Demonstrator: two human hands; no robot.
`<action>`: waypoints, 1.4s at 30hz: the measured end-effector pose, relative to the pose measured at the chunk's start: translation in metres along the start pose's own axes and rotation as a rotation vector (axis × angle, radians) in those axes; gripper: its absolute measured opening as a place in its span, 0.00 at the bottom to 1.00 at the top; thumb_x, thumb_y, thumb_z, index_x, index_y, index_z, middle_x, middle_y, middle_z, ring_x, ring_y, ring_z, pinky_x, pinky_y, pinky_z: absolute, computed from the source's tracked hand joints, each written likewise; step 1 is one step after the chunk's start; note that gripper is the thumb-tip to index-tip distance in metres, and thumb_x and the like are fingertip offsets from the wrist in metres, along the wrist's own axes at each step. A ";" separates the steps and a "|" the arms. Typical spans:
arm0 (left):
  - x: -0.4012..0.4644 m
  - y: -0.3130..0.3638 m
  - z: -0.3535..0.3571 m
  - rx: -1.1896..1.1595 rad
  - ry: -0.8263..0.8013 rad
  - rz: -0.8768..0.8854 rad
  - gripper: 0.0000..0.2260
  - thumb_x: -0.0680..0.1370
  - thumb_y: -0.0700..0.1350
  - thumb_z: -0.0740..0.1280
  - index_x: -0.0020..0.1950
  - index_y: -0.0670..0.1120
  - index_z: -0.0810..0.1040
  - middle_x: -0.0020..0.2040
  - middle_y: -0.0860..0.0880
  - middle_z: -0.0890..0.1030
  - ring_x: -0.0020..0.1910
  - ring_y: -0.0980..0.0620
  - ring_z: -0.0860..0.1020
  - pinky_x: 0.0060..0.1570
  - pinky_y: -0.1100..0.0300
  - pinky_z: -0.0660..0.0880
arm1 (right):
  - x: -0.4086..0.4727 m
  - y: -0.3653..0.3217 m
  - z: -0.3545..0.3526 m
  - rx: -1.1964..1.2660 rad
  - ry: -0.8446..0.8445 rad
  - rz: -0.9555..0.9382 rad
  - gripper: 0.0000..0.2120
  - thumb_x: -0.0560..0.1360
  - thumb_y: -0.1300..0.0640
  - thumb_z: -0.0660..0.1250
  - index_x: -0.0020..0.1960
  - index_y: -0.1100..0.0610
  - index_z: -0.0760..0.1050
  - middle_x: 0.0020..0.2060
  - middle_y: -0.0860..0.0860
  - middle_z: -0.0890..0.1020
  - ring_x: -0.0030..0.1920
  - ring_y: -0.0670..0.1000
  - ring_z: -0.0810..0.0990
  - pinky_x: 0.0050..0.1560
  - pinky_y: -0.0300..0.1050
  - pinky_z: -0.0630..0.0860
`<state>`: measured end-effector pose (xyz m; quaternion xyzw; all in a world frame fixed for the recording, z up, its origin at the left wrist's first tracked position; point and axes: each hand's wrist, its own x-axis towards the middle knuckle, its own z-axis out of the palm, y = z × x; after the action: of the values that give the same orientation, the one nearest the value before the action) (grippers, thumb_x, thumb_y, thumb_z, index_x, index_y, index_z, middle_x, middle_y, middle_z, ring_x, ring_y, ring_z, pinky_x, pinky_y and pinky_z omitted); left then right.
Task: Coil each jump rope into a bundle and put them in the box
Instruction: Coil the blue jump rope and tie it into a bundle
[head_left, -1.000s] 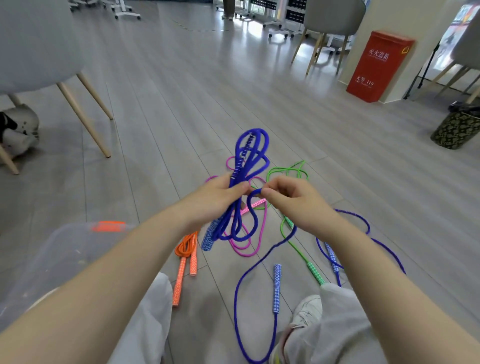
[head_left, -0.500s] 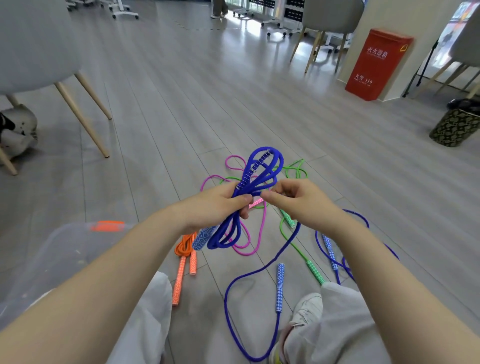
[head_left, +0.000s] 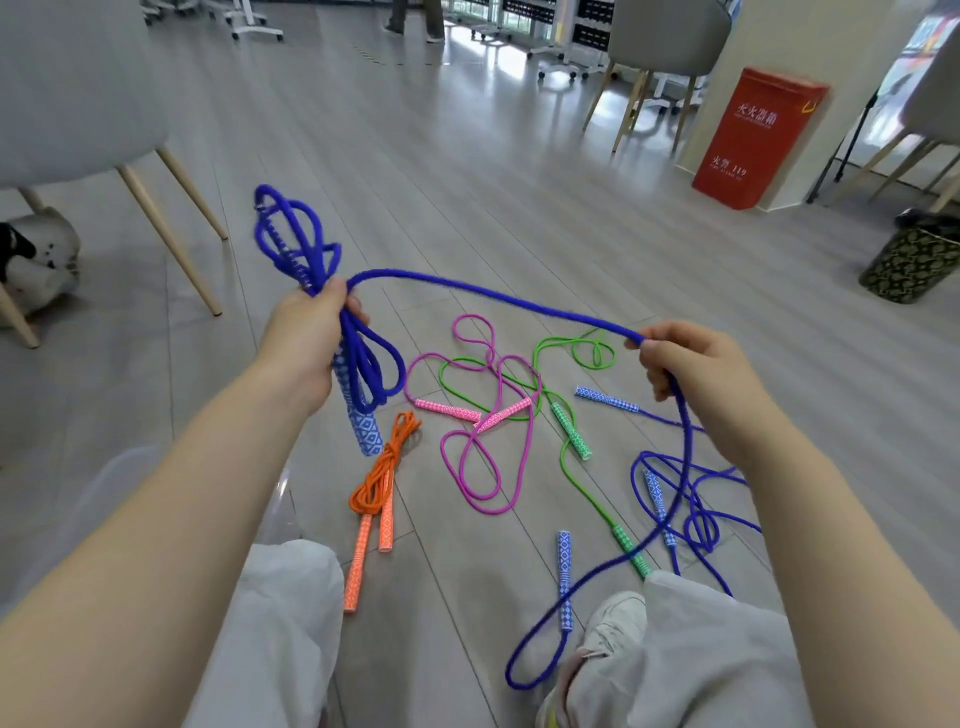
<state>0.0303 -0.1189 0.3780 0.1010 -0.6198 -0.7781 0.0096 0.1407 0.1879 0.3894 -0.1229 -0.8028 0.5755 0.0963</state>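
Holding: left hand (head_left: 306, 338) has its fingers wrapped round the blue rope (head_left: 493, 296) bundle, long axis near upright, loops pointing up, patterned handle down.
Pinching: right hand (head_left: 696, 369) fingers close on the same braided cord; it arcs between the hands, then drops to the floor (head_left: 519, 208).
Floor: orange rope (head_left: 376, 483) coiled; pink rope (head_left: 488, 415), green rope (head_left: 571, 431) and another blue one lie loose.
Far: red box (head_left: 753, 135) upright.

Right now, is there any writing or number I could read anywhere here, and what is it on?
"119": on the red box by the wall, after two white characters too small to read.
Upper white line on the same box: Chinese characters, too blurred to read.
Jump ropes and handles: patterns only, no text.
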 end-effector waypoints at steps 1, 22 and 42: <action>-0.003 -0.004 0.004 -0.013 -0.035 -0.036 0.08 0.82 0.44 0.59 0.45 0.45 0.74 0.29 0.54 0.76 0.34 0.54 0.75 0.41 0.61 0.73 | 0.000 0.000 0.008 0.037 0.022 -0.003 0.10 0.78 0.66 0.61 0.44 0.55 0.79 0.31 0.54 0.72 0.30 0.50 0.68 0.34 0.44 0.69; -0.080 -0.032 0.052 0.298 -0.571 -0.010 0.08 0.81 0.47 0.62 0.58 0.49 0.76 0.49 0.49 0.83 0.50 0.52 0.81 0.53 0.57 0.78 | -0.028 0.002 0.099 -0.105 -0.142 -0.266 0.09 0.74 0.61 0.67 0.41 0.49 0.72 0.37 0.48 0.84 0.41 0.47 0.85 0.48 0.57 0.80; -0.004 0.006 -0.002 -0.146 0.215 -0.006 0.11 0.78 0.41 0.61 0.36 0.48 0.70 0.28 0.53 0.74 0.26 0.56 0.74 0.29 0.63 0.68 | -0.008 0.002 0.018 -0.263 -0.360 0.024 0.04 0.77 0.60 0.64 0.47 0.57 0.78 0.30 0.49 0.75 0.31 0.46 0.70 0.36 0.44 0.69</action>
<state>0.0338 -0.1214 0.3843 0.1848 -0.5566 -0.8059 0.0810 0.1435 0.1699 0.3818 -0.0392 -0.8737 0.4794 -0.0724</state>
